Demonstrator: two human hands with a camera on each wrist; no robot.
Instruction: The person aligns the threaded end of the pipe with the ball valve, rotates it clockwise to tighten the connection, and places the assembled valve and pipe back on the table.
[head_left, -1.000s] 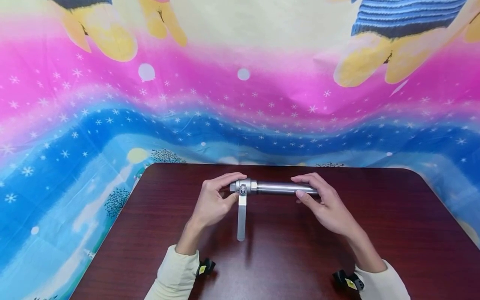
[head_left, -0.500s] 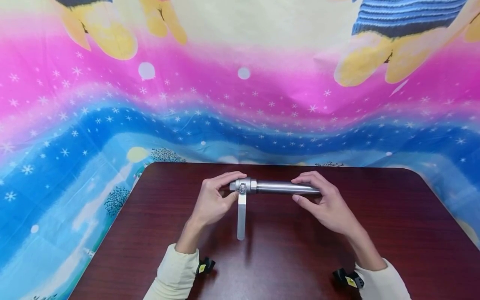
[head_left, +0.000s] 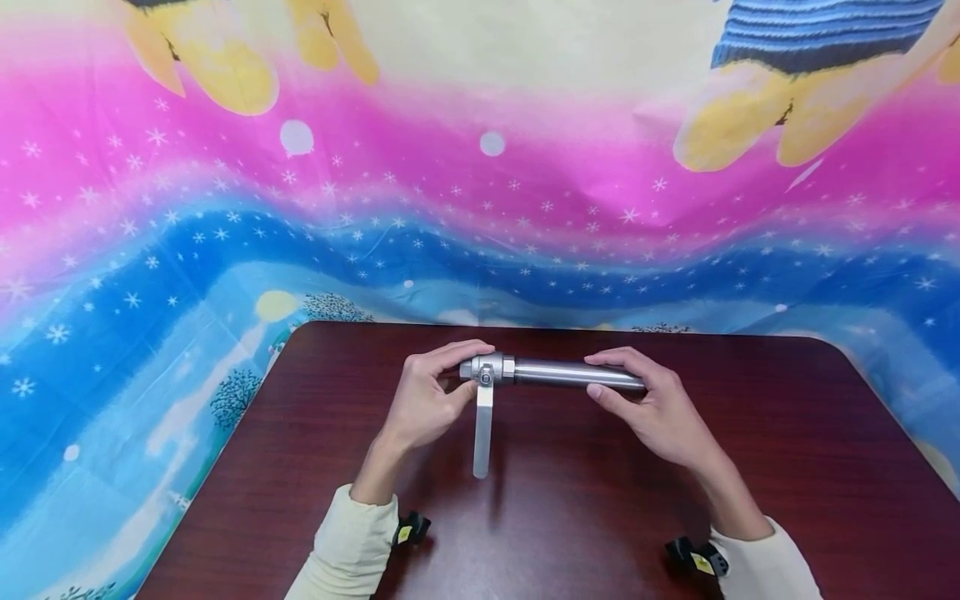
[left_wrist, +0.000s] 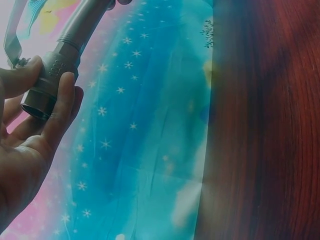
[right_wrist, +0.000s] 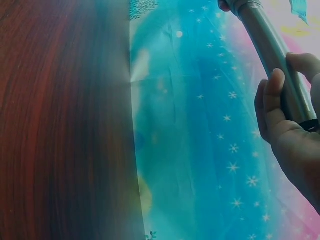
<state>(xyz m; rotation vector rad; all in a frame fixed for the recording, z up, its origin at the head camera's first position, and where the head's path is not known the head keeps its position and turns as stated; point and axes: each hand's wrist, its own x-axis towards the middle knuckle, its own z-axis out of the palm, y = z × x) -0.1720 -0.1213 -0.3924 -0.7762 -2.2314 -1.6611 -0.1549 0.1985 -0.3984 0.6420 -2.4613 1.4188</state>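
Observation:
A steel ball valve (head_left: 491, 367) is joined end to end with a metal pipe (head_left: 551, 372), and the two lie level in the head view. My left hand (head_left: 423, 400) grips the valve body between thumb and fingers. From the valve a flat lever handle (head_left: 483, 433) points toward me. My right hand (head_left: 660, 408) holds the far end of the pipe, thumb on the near side and fingers over the far side. The left wrist view shows the valve's open end (left_wrist: 39, 104) facing my palm. In the right wrist view the pipe (right_wrist: 272, 55) runs between thumb and fingers.
Beneath both hands is a dark red-brown wooden table (head_left: 570, 517) with rounded far corners. A printed cloth (head_left: 420, 208) with snowflakes hangs behind it and at its sides. Black wrist devices (head_left: 412, 531) sit at both cuffs.
My right thumb lifted slightly off the pipe half a second ago and touches it again now. The left hand keeps its grip on the valve.

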